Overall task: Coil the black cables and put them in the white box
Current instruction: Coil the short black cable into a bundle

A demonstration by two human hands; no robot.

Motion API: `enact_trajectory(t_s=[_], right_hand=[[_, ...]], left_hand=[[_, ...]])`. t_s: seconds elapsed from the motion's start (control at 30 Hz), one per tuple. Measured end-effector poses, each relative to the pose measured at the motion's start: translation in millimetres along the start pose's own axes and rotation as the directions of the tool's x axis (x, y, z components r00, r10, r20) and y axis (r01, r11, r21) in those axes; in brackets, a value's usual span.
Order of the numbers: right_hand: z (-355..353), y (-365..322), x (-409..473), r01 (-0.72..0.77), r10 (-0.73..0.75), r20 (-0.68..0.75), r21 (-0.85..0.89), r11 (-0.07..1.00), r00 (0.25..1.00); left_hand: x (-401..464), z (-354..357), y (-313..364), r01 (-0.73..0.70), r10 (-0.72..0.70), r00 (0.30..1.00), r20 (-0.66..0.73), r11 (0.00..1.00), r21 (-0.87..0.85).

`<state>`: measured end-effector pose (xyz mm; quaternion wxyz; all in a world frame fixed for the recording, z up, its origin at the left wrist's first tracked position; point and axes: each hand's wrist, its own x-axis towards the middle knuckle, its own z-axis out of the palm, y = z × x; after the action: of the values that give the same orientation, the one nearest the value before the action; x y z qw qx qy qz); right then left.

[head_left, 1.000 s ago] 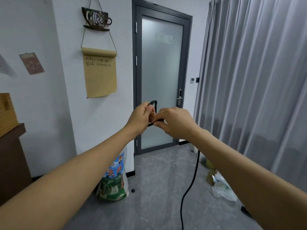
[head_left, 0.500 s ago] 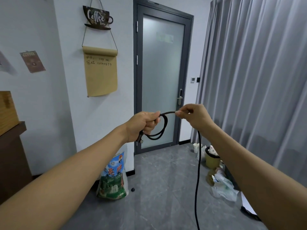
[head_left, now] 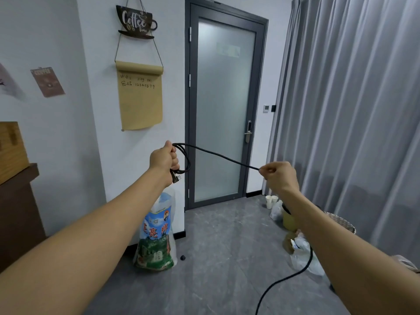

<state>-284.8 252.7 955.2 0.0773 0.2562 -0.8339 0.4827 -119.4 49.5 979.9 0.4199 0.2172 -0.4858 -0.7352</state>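
A small coil of the thin black rubber cable (head_left: 218, 155) is gripped in the curled left hand (head_left: 164, 158) — its plug hanging below. A taut span is pinched by the right hand (head_left: 280, 176) — the rest trails to the grey floor (head_left: 216, 258).

Grey floor (head_left: 218, 258) under printed sack (head_left: 156, 235), black cable (head_left: 279, 279)

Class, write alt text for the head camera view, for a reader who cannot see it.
The left hand grips a small coil of black cable, while the right hand pinches the strand stretched between both hands; the rest trails down to the grey floor. Behind stand a frosted glass door and grey curtains.
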Motion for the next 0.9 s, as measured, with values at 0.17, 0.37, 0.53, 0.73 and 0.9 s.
enact_trajectory(t_s=[0.17, 0.37, 0.53, 0.73, 0.9], right_hand=[[15.0, -35.5, -12.2, 0.420, -0.431, 0.131, -0.592, 0.688, 0.893], [19.4, -77.3, -24.9, 0.697, -0.551, 0.429, -0.480, 0.532, 0.716], [9.3, -94.7, -24.5, 0.729, -0.608, 0.407, -0.309, 0.611, 0.682], [-4.9, -88.8, -8.4, 0.623, -0.594, 0.237, -0.063, 0.780, 0.769], [-8.7, -78.6, -7.4, 0.492, -0.526, 0.190, 0.198, 0.848, 0.829]], left_hand=[[-3.2, 11.5, -3.5, -0.244, 0.217, 0.969, 0.122, 0.923, 0.297], [-14.2, 24.2, -13.2, -0.428, 0.310, 0.901, 0.305, 0.751, 0.503], [-24.9, 34.2, -21.9, -0.450, 0.217, 0.862, 0.457, 0.744, 0.495], [-35.9, 43.3, -22.7, -0.169, -0.022, 0.830, 0.557, 0.943, 0.288], [-40.5, 46.4, -19.2, -0.012, -0.141, 0.770, 0.622, 0.972, 0.235]])
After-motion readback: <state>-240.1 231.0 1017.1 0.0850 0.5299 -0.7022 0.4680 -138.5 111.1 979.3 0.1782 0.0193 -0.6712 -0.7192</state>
